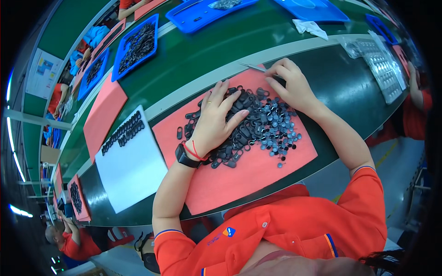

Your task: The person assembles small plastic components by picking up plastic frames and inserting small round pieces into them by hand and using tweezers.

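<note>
"Dozens of black oval parts point(241, 134) are heaped on the pink mat point(207, 193). Where's the left hand point(214, 120)?"

"Palm down over the left part of the heap, fingers spread, the thumb out toward the middle. It wears a ring, and there's a dark watch point(185, 157) on the wrist."

"And the right hand point(293, 87)?"

"At the far edge of the mat, fingers bent, beside the end of the metal tweezers point(254, 67). Whether it pinches them — I cannot tell; the fingertips and the tool's end run together there."

"What are the little shiny pieces?"

"Small round-headed pieces point(278, 129), some grey-blue, some black, scattered against the right side of the black heap. A few lie apart, nearer the person."

"Anything laid out in order?"

"Yes — on the white board point(133, 172), just left of the mat, rows of black parts point(123, 134) lie along its far side."

"And farther off?"

"A blue tray point(136, 46) full of dark pieces stands across the bench, beyond the board. To the right, a clear plastic tray point(381, 69) with rows of pockets lies on the dark green surface."
</note>
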Demonstrator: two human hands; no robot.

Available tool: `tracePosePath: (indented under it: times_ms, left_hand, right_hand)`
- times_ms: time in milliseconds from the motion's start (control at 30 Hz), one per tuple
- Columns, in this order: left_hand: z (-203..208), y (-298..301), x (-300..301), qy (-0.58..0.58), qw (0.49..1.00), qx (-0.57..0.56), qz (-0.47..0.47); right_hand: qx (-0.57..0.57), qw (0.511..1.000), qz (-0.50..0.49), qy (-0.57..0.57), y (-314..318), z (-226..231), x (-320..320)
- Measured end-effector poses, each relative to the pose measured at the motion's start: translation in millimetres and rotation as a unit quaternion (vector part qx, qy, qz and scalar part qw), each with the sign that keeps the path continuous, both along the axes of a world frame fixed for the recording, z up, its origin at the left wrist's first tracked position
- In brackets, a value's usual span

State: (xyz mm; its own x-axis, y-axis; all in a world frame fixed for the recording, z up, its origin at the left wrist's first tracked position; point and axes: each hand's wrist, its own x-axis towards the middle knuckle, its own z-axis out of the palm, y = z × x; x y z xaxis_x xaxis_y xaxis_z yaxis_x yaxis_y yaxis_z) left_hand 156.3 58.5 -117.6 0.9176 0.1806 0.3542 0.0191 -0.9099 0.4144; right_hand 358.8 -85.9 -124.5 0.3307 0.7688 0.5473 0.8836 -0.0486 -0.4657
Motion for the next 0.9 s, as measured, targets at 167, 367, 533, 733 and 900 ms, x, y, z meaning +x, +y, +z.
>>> tracePosePath:
  times_ms: [167,367,533,733,900]
  left_hand:
    - [0.0,-2.4,-1.8,0.019,0.999,0.049,0.008]
    - [11.7,-13.2,0.7,-0.009,0.996,0.086,0.006]
    - [20.6,-33.1,2.2,-0.053,0.993,0.056,-0.086]
    - [16.7,-54.1,-11.0,-0.013,0.993,0.055,-0.103]
    - [16.5,-66.0,-20.2,-0.009,0.993,0.029,-0.112]
  right_hand:
    - [-0.001,0.999,-0.015,-0.038,3.0,-4.0,3.2]
    - [-0.018,1.000,-0.025,-0.004,7.8,-13.4,11.4]
    - [-0.025,0.999,-0.012,0.023,7.0,-15.9,11.4]
    - [-0.017,0.998,-0.043,0.053,5.5,-11.9,11.2]
    - [0.029,0.996,-0.050,0.067,3.8,-0.1,8.7]
